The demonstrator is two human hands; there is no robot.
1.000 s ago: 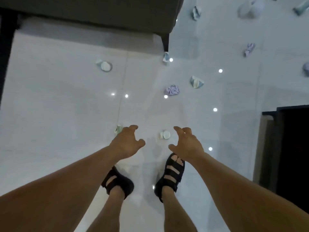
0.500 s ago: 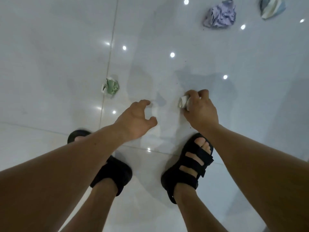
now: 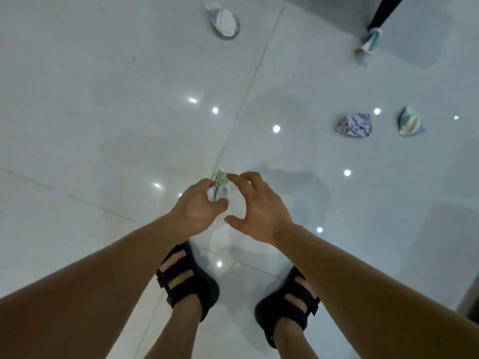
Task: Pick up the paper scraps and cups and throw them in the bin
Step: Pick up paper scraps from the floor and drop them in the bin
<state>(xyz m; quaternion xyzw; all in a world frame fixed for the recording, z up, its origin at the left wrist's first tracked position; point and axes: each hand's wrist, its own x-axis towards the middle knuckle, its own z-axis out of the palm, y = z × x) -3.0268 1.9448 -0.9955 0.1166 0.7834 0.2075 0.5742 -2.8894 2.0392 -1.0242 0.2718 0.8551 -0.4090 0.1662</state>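
My left hand (image 3: 197, 208) is curled round a crushed white cup (image 3: 217, 194), and my right hand (image 3: 255, 211) hovers loose-fingered just beside it. Its forefinger is close to the green scrap (image 3: 220, 176) at twelve o'clock, though I cannot tell whether that scrap lies on the floor (image 3: 103, 99) or is already pinched. I reckon cramming it into my full left hand could squeeze the cup out, and with the purple scrap (image 3: 353, 125) waiting at two o'clock and no bin in sight, a long carry risks drops.

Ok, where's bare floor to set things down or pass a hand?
Bare floor lies left of the left hand, short of the crushed cup, and right of the right hand, short of the purple scrap. Crowded upper right: purple scrap beside blue-white cup.
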